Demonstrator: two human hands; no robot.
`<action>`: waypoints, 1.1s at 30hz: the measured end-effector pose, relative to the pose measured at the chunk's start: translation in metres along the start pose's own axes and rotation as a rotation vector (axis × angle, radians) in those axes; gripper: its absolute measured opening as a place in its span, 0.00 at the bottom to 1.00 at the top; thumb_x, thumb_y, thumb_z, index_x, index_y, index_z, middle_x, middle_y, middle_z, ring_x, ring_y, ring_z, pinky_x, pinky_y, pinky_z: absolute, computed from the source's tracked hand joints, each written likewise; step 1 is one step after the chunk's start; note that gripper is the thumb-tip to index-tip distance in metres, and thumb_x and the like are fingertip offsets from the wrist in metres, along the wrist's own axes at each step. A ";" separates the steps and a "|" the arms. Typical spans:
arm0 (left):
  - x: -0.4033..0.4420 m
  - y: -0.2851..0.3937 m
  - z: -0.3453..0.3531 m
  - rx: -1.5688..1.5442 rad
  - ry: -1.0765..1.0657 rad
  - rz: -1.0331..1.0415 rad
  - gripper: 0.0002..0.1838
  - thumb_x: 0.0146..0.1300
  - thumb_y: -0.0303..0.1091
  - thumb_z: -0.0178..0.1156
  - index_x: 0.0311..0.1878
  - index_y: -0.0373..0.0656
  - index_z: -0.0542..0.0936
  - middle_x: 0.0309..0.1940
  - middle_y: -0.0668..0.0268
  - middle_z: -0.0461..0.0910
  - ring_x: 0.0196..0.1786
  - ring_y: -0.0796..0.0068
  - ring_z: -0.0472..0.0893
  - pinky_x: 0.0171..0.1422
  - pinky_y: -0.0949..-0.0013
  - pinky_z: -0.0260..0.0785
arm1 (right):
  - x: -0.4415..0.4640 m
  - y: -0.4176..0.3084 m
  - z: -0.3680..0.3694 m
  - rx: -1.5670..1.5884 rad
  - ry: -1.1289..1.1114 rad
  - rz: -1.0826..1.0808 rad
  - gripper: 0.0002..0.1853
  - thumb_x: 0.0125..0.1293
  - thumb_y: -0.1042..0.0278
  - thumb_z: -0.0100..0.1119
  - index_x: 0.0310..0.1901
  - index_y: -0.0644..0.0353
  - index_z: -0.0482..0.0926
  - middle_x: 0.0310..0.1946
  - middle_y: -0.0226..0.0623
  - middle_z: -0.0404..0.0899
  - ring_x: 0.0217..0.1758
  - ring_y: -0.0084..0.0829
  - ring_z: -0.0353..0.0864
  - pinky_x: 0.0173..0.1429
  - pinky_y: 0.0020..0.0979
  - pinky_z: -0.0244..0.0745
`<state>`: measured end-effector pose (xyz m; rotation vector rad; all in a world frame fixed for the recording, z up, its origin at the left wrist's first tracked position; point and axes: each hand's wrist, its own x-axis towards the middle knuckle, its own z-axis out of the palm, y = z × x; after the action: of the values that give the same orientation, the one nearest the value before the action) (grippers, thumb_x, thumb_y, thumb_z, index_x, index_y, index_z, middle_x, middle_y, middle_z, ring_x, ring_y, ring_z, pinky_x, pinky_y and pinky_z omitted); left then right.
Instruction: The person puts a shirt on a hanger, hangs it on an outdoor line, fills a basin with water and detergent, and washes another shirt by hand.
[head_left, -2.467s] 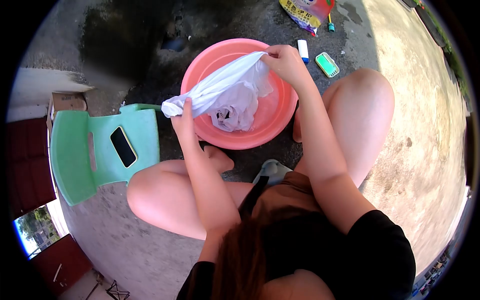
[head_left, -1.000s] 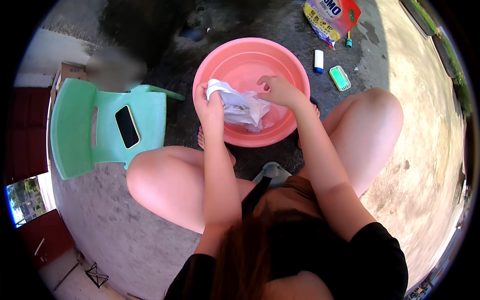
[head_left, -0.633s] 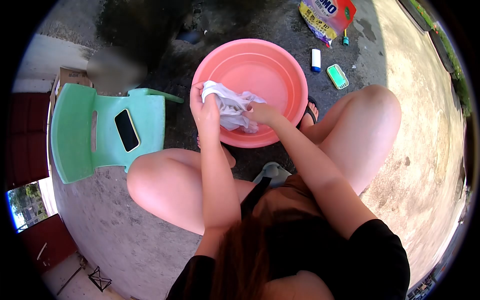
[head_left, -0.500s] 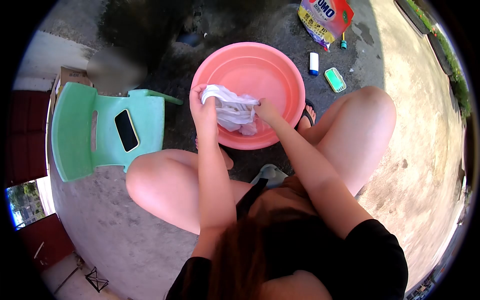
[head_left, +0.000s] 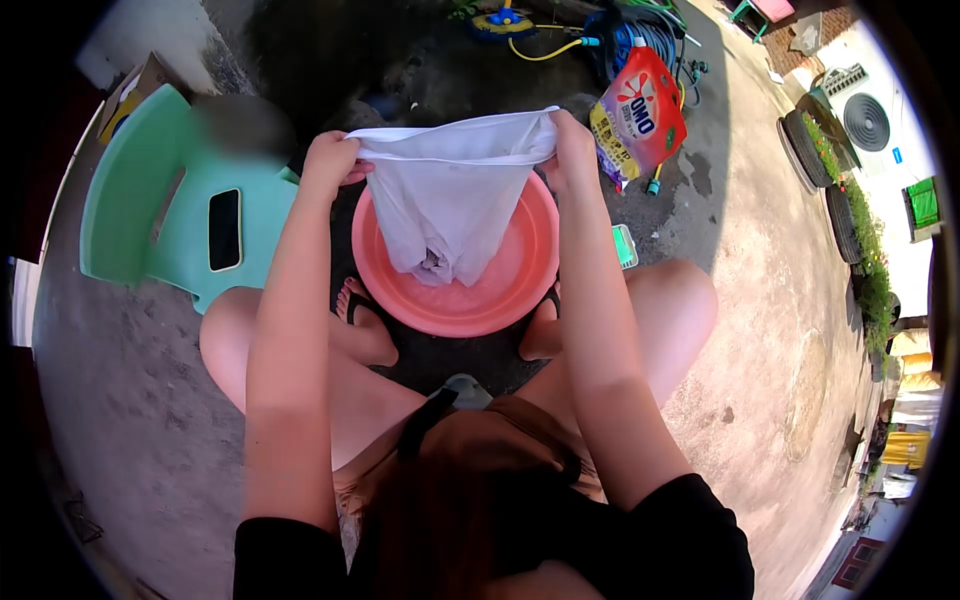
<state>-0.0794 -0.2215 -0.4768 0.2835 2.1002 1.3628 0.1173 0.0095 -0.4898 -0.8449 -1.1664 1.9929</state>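
Left hand: the left hand [head_left: 338,162] grips the upper left corner of the white cloth [head_left: 450,190], fingers folded over its edge.
Right hand: the right hand [head_left: 570,150] pinches the upper right corner.
White cloth: stretched between both hands along its top edge, hanging over the pink basin [head_left: 535,250], its bunched lower end down inside; whether that end rests on the bottom cannot be told.
Handling the cloth: best kept level, with even pull from both corners and a firm hold on the band, since wet fabric may slip; the loose end should stay within the rim, off the ground [head_left: 150,400].
Hands and cloth count: two hands, one white cloth.
Basin count: one, between two sandalled feet [head_left: 365,325].
Chair count: one green chair [head_left: 125,200], to the left, bearing one phone [head_left: 226,230].
Right side count: one OMO bag [head_left: 638,115] and one soap dish [head_left: 625,247], the dish partly hidden by the right forearm.
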 end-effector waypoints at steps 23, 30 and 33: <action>-0.002 -0.225 0.152 0.551 -0.193 0.196 0.16 0.55 0.31 0.55 0.48 0.48 0.79 0.52 0.45 0.70 0.53 0.48 0.73 0.56 0.58 0.67 | -0.037 0.196 -0.085 -1.575 -0.658 0.153 0.39 0.50 0.44 0.61 0.57 0.67 0.68 0.49 0.57 0.76 0.52 0.48 0.76 0.57 0.40 0.69; -0.026 -0.277 0.175 1.266 -0.923 0.091 0.18 0.54 0.39 0.55 0.48 0.49 0.81 0.53 0.54 0.75 0.54 0.55 0.75 0.58 0.61 0.67 | -0.114 0.227 -0.080 -2.035 -1.145 0.443 0.49 0.34 0.39 0.73 0.59 0.58 0.69 0.55 0.45 0.70 0.61 0.44 0.67 0.60 0.53 0.65; -0.035 -0.239 0.182 1.243 -0.965 -0.089 0.20 0.51 0.44 0.59 0.45 0.47 0.83 0.47 0.56 0.80 0.50 0.59 0.78 0.56 0.63 0.69 | -0.127 0.268 -0.098 -2.139 -1.039 0.136 0.33 0.43 0.48 0.69 0.51 0.54 0.75 0.51 0.40 0.74 0.57 0.39 0.71 0.51 0.50 0.70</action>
<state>0.0911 -0.2087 -0.7260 1.0510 1.7231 -0.3334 0.2072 -0.1473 -0.7447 -0.4756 -3.8569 0.2484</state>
